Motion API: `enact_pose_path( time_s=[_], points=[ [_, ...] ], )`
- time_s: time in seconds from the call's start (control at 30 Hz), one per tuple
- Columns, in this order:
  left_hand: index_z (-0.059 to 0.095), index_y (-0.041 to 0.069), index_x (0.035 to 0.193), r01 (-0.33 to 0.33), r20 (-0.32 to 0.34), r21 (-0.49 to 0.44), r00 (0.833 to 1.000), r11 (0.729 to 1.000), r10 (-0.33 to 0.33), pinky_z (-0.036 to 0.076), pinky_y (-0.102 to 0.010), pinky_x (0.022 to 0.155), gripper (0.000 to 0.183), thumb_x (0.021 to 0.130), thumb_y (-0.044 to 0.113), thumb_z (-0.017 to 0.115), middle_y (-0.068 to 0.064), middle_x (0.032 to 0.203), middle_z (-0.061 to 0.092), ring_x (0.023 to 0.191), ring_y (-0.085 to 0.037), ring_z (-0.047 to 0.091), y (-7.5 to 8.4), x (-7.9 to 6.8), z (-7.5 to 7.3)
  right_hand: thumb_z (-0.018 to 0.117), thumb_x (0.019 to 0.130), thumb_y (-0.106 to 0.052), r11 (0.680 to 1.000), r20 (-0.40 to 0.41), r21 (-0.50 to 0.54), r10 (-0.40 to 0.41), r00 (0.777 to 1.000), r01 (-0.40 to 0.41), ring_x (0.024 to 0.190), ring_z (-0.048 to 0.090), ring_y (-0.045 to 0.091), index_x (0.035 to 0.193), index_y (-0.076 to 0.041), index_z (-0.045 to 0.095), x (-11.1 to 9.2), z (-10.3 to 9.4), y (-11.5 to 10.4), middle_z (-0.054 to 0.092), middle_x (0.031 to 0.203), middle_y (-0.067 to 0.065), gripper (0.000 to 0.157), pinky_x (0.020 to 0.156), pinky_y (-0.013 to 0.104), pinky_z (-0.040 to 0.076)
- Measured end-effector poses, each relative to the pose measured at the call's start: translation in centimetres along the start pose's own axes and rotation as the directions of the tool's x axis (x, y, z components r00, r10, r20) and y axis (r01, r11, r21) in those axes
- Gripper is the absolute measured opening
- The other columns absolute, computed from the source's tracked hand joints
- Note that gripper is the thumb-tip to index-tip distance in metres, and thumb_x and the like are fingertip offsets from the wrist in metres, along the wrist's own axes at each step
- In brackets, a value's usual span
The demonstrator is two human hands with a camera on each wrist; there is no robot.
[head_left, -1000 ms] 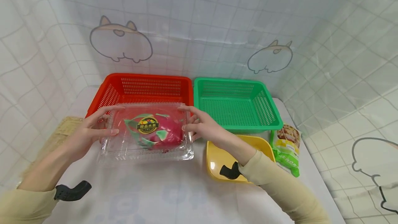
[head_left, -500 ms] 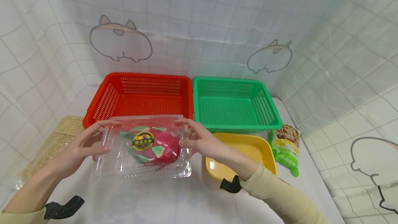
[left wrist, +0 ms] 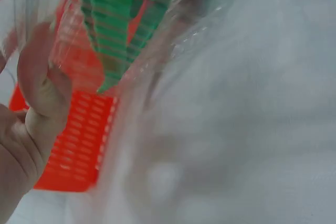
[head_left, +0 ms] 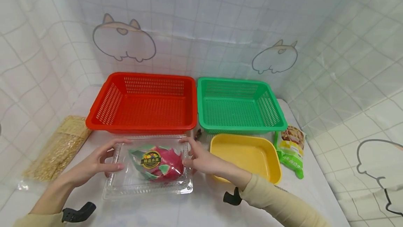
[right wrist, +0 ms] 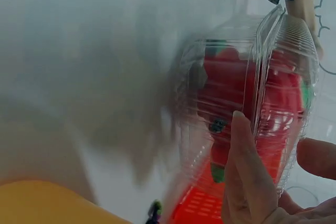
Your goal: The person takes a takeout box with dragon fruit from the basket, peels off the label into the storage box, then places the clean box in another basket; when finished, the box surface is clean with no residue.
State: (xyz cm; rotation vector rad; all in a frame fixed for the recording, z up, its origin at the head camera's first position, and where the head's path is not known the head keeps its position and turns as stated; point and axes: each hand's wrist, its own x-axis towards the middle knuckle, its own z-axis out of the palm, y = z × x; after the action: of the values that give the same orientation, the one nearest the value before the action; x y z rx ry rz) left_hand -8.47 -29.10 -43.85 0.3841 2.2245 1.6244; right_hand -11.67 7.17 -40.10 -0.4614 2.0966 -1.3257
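Note:
A clear plastic clamshell box point(head_left: 126, 179) with a round black-and-gold fruit sticker on its lid is held between both hands. Inside it lies a pink dragon fruit point(head_left: 172, 161) with green scales. The left hand point(head_left: 91, 162) grips the box's left end, its thumb over the lid. At the opposite end, the right hand point(head_left: 204, 158) has its thumb over the top and its fingers along the side. In the right wrist view, those fingers point(right wrist: 247, 166) press on the ribbed wall near the lid seam. The box is close over the white table, just in front of the red basket.
Behind the box stands a red basket point(head_left: 141, 127), beside a green basket point(head_left: 242, 129). A yellow tub point(head_left: 245, 153) sits to the right, near a green snack bag point(head_left: 291, 150). A bag of pale grains point(head_left: 58, 150) lies left. A small dark thing point(head_left: 198, 134) shows between the baskets.
Both hands have brought the box down and toward the person, away from the red basket, whose front rim now shows. Both hands keep their grip.

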Motion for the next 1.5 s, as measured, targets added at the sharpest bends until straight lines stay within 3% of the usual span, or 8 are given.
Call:
enact_pose_path(
  time_s=[0.13, 0.3, 0.5, 0.7, 0.8, 1.0, 1.2, 1.5],
  points=[
    [0.042, 0.020, 0.148, -0.007, 0.006, 0.035, 1.000, 0.999, 0.007, 0.055, -0.045, 0.070, 0.063, 0.090, 0.015, 0.066, 0.013, 0.147, 0.035, 0.132, -0.058, 0.031, -1.0, 0.5, -0.3, 0.063, 0.095, -0.003, 1.000, 0.003, 0.005, -0.004, 1.000, 0.004, 0.071, 0.060, 0.022, 0.143, -0.021, 0.038, 0.5, 0.3, 0.6, 0.046, 0.108, 0.018, 0.057, 0.068, 0.043, 0.060],
    [0.042, 0.020, 0.148, -0.035, -0.007, 0.085, 0.999, 0.996, 0.036, 0.047, -0.054, 0.088, 0.063, 0.090, 0.015, 0.067, 0.009, 0.148, 0.038, 0.133, -0.046, 0.035, -1.8, 1.2, -0.7, 0.062, 0.097, -0.009, 0.999, -0.006, -0.033, -0.009, 1.000, 0.008, 0.080, 0.061, 0.023, 0.145, -0.022, 0.037, 1.0, 0.0, 0.8, 0.040, 0.116, 0.020, 0.056, 0.070, 0.043, 0.060],
    [0.041, 0.019, 0.149, -0.057, 0.013, 0.068, 0.998, 0.996, 0.056, 0.051, -0.036, 0.078, 0.063, 0.091, 0.013, 0.066, 0.006, 0.148, 0.038, 0.125, -0.025, 0.046, -2.2, 1.4, -0.8, 0.062, 0.099, -0.022, 0.965, -0.011, -0.263, -0.011, 1.000, 0.007, 0.102, 0.060, 0.025, 0.150, -0.028, 0.034, 0.6, -0.5, 0.4, 0.042, 0.135, 0.019, 0.059, 0.082, 0.042, 0.057],
    [0.041, 0.021, 0.148, -0.023, 0.023, 0.041, 0.999, 0.999, 0.022, 0.054, -0.036, 0.060, 0.063, 0.091, 0.015, 0.067, 0.002, 0.148, 0.035, 0.120, -0.040, 0.043, -1.7, 1.5, -0.5, 0.064, 0.096, -0.024, 0.865, -0.150, -0.496, -0.173, 0.973, 0.077, 0.124, 0.043, 0.029, 0.140, -0.020, 0.052, -0.2, -0.1, -1.3, 0.037, 0.141, 0.015, 0.047, 0.098, 0.049, 0.045],
    [0.040, 0.022, 0.148, -0.008, 0.032, 0.036, 0.999, 0.999, 0.006, 0.054, -0.037, 0.058, 0.063, 0.091, 0.017, 0.066, 0.000, 0.147, 0.033, 0.120, -0.046, 0.040, -1.6, 1.6, -0.4, 0.065, 0.095, -0.021, 0.861, -0.186, -0.493, -0.241, 0.953, 0.122, 0.116, 0.042, 0.023, 0.131, -0.016, 0.061, 0.2, 0.7, -2.3, 0.044, 0.126, 0.009, 0.037, 0.092, 0.039, 0.042],
    [0.040, 0.022, 0.149, -0.020, 0.025, 0.065, 1.000, 0.998, 0.019, 0.052, -0.040, 0.075, 0.062, 0.092, 0.017, 0.066, 0.003, 0.149, 0.035, 0.131, -0.042, 0.037, -2.0, 1.6, -0.4, 0.065, 0.096, -0.021, 0.889, -0.051, -0.425, -0.209, 0.977, 0.168, 0.097, 0.054, 0.014, 0.128, -0.014, 0.064, 2.4, 2.2, -3.8, 0.053, 0.112, 0.005, 0.033, 0.071, 0.018, 0.047],
    [0.037, 0.023, 0.149, 0.030, 0.054, 0.027, 0.998, 0.999, -0.031, 0.053, -0.039, 0.059, 0.064, 0.092, 0.017, 0.065, -0.010, 0.144, 0.034, 0.112, -0.034, 0.048, -2.2, 1.8, -0.4, 0.069, 0.094, -0.023, 0.854, 0.025, -0.495, -0.172, 0.985, 0.161, 0.095, 0.048, 0.007, 0.128, -0.013, 0.063, 4.5, 3.1, -4.5, 0.062, 0.113, 0.001, 0.036, 0.069, 0.017, 0.042],
    [0.034, 0.025, 0.150, 0.069, 0.067, 0.034, 0.995, 0.997, -0.072, 0.052, -0.039, 0.060, 0.066, 0.092, 0.019, 0.065, -0.014, 0.145, 0.029, 0.118, -0.043, 0.042, -1.7, 1.8, -0.4, 0.072, 0.092, -0.023, 0.809, 0.017, -0.577, -0.124, 0.992, 0.111, 0.086, 0.048, 0.005, 0.122, -0.016, 0.062, 5.1, 4.0, -4.9, 0.054, 0.110, 0.001, 0.032, 0.068, 0.016, 0.041]
  ],
)
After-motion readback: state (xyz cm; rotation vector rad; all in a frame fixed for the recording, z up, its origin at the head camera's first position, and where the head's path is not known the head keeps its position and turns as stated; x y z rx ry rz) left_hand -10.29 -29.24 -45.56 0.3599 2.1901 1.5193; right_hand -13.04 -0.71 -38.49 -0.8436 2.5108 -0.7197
